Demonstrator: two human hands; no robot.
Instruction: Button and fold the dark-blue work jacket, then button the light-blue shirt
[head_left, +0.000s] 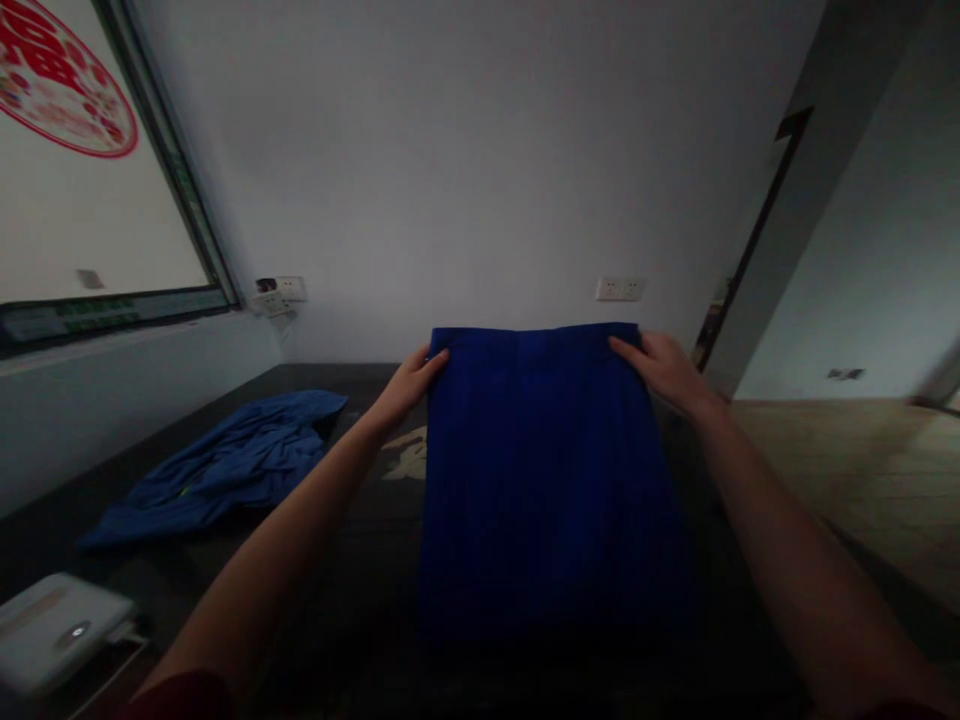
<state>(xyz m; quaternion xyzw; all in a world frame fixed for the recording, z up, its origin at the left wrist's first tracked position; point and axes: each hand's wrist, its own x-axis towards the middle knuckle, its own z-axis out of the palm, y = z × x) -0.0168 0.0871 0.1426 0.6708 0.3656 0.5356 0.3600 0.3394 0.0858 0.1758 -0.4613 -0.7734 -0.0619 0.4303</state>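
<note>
A deep blue garment hangs stretched in front of me, its straight, waistband-like top edge level. My left hand pinches the upper left corner, thumb on the near side. At the upper right corner, my right hand grips the cloth the same way. The lower part fades into shadow, so I cannot tell whether it is shorts, trousers or a skirt. A second, crumpled blue garment lies to the left on the dark surface, apart from both hands.
A white box-like object sits at the lower left. Wall sockets are behind the garment, and more sockets with a plugged-in adapter are near the window. Wooden floor shows at the right.
</note>
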